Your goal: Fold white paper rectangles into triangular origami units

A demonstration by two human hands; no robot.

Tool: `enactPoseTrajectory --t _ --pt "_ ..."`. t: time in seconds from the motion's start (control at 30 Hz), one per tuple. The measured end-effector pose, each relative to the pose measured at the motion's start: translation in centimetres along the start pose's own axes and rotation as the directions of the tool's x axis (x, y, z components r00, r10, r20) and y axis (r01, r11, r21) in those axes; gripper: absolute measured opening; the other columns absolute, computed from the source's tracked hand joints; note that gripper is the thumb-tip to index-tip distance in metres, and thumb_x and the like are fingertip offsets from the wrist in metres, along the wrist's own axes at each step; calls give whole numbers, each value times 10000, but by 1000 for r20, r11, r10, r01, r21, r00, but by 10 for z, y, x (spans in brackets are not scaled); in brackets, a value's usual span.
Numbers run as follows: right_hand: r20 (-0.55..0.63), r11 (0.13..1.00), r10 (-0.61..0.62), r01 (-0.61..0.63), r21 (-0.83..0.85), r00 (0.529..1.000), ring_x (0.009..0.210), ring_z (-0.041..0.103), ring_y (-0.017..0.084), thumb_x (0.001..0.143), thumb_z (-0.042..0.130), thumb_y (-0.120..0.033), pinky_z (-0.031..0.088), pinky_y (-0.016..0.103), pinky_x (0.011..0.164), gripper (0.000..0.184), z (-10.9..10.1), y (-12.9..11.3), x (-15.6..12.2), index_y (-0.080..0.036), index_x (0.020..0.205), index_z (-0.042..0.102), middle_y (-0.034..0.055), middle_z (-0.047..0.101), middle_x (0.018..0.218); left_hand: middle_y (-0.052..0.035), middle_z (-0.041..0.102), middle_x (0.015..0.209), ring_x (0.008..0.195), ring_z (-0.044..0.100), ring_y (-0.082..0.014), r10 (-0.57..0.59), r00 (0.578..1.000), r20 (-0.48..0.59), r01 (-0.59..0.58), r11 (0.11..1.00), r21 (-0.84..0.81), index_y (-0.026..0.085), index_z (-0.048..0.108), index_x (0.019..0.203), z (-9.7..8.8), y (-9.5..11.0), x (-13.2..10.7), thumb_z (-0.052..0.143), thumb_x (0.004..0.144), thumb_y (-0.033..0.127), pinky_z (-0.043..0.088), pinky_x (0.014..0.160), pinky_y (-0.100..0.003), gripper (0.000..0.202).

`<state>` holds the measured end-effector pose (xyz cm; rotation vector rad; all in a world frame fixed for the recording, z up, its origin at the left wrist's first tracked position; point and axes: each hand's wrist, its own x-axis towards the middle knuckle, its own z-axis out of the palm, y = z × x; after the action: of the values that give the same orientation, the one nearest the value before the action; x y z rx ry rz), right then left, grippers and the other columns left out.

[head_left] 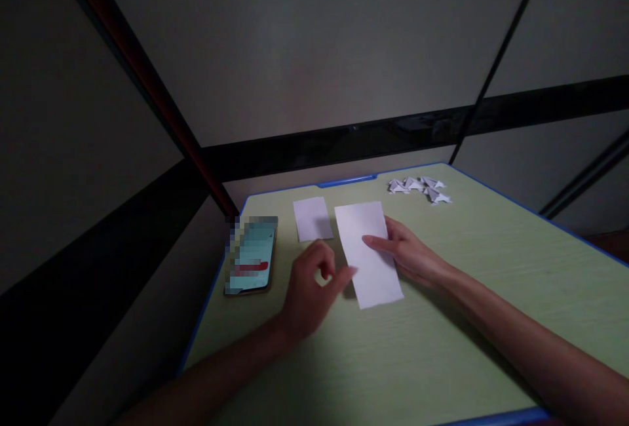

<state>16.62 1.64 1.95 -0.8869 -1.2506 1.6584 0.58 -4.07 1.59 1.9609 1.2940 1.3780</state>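
Note:
A long white paper sheet point(369, 253) lies on the green table point(442, 321), angled slightly. My right hand point(410, 252) rests on its right edge, a finger stretched flat across the middle of the sheet. My left hand point(309, 288) is at the sheet's left edge with its fingers curled, the thumb tip touching the paper's edge. A smaller stack of white paper point(312, 218) lies just behind my left hand.
A phone point(250, 255) with a lit screen lies near the table's left edge. Several small folded paper figures point(420, 189) sit at the far right corner. The table has a blue rim point(346, 181); dark walls and rails stand behind.

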Motion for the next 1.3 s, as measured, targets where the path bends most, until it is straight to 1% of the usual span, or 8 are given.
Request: enactPoseTrajectory --t 0.13,0.27,0.4,0.57,0.7,0.8,1.0,1.3 --pt "4 998 -56 56 -27 998 588 566 124 632 587 -187 452 251 516 325 -5 2 2 -182 935 471 31 617 820 39 455 579 498 427 -76 -400 915 47 394 863 -317 177 407 685 -2 -14 11 517 689 320 357 475 -214 180" --pt "34 989 -66 70 -127 997 573 553 121 640 591 -209 438 230 472 381 3 8 -2 -165 986 436 32 598 796 19 509 567 483 475 -81 -481 853 201 518 737 -434 151 452 704 3 -16 12 509 685 365 371 457 -212 222" --pt "79 979 -54 68 -192 995 551 551 116 643 591 -214 430 215 445 434 12 11 -9 -156 1032 406 18 584 748 17 529 525 419 458 -67 -468 840 275 543 736 -405 118 513 691 8 -14 8 570 634 285 349 409 -196 186" --pt "147 979 -124 145 -141 981 454 512 76 760 478 -285 370 171 375 494 2 11 -4 -225 1220 309 -5 602 671 26 531 488 385 446 -61 -503 849 160 521 749 -408 109 531 656 2 -15 10 584 621 249 338 379 -184 154" --pt "175 952 -251 276 -135 952 859 561 144 719 543 -205 471 252 644 187 -17 9 6 -223 882 632 45 490 1189 36 519 470 382 436 -56 -518 851 79 500 758 -419 109 528 648 -2 -17 13 585 627 233 336 376 -174 139" --pt "253 940 -227 280 -198 941 961 528 176 646 610 -135 456 292 738 127 -24 7 9 -211 721 680 29 446 1236 35 525 479 384 435 -54 -505 861 60 479 765 -430 107 532 658 -3 -19 13 581 635 225 329 373 -169 130" --pt "395 970 -143 207 -125 908 852 570 159 570 682 -162 468 267 654 112 -19 11 9 -214 669 690 35 482 1189 39 517 457 370 426 -52 -504 861 71 485 770 -415 104 535 646 -2 -20 13 588 622 225 321 365 -166 134" --pt "180 975 -216 223 -15 960 785 537 107 617 655 -190 367 240 724 108 -3 14 5 -166 512 640 5 626 814 49 514 437 348 453 -59 -464 865 190 501 775 -386 119 535 628 5 -20 9 526 577 116 340 357 -166 51"
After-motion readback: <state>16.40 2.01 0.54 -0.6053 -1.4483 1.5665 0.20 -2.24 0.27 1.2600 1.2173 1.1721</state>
